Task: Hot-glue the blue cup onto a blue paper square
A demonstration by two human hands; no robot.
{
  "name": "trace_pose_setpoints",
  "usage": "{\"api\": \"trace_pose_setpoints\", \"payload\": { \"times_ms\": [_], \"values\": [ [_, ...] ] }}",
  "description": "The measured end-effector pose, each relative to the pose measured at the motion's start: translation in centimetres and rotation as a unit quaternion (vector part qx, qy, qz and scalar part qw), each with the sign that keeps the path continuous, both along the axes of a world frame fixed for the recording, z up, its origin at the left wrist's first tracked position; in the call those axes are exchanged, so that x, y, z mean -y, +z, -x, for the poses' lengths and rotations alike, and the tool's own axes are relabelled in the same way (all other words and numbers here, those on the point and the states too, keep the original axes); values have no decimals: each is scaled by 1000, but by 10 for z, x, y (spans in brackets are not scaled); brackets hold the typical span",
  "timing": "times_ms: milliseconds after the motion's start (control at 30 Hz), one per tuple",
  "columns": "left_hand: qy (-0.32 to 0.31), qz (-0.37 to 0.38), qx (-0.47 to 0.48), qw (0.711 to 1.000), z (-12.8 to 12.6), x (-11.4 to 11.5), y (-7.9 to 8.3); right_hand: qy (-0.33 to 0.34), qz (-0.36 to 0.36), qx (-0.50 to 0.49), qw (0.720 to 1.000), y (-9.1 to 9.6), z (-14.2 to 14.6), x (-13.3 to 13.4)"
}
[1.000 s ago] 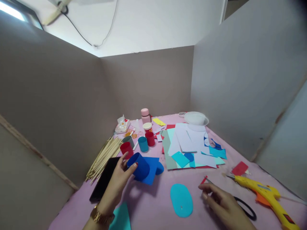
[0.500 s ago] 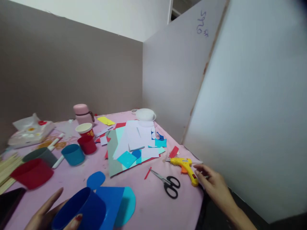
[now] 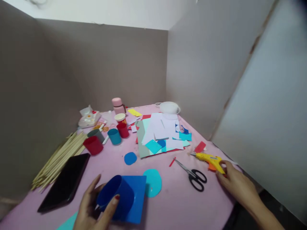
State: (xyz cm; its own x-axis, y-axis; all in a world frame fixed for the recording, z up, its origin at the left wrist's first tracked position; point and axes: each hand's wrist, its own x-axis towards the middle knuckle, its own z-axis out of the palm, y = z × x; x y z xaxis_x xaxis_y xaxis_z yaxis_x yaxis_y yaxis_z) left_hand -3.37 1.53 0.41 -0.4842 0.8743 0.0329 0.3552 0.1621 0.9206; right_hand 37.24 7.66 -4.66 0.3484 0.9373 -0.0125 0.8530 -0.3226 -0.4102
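Left hand [image 3: 92, 207] clamped on blue paper tube [image 3: 115, 196] at near edge, open end up-left; right hand [image 3: 233, 183] closing on yellow glue gun [image 3: 208, 158], nozzle pointing left, axis left-right.

The left hand [image 3: 92, 209] is cut off at the bottom edge, so its wrist is out of sight, and its palm is hidden behind the blue paper tube [image 3: 115, 196] it wraps. The handle of the yellow glue gun [image 3: 209, 159] disappears under the fingers of the right hand [image 3: 236, 183]; whether they fully close around it is hard to tell. A teal sheet [image 3: 68, 223] runs off the bottom edge. The print on the paper cup [image 3: 120, 118] is too small to read.
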Motion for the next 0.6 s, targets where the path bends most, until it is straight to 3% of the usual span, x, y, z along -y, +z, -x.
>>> {"api": "trace_pose_setpoints", "payload": {
  "times_ms": [133, 200, 267, 367, 433, 533, 600],
  "values": [
    [11, 19, 43, 999, -12, 12, 4, 2, -14, -31, 999, -11, -8, 2],
    [20, 24, 44, 999, -12, 16, -1, -21, -71, -128, 989, -15, -10, 8],
    [18, 45, 34, 998, -11, 18, -8, -71, -170, -275, 944, -16, -7, 17],
    [1, 74, -3, 997, -15, 19, -19, -140, -282, -446, 838, -7, 7, 33],
    [-5, 73, -25, 997, -20, 20, -22, -144, -238, -537, 796, 1, 20, 44],
    [-9, 60, -44, 997, -25, 21, -22, -128, -91, -644, 749, 10, 40, 60],
    [-17, 59, -27, 998, -25, 23, -20, -123, -71, -668, 730, 11, 53, 69]
  ]
}}
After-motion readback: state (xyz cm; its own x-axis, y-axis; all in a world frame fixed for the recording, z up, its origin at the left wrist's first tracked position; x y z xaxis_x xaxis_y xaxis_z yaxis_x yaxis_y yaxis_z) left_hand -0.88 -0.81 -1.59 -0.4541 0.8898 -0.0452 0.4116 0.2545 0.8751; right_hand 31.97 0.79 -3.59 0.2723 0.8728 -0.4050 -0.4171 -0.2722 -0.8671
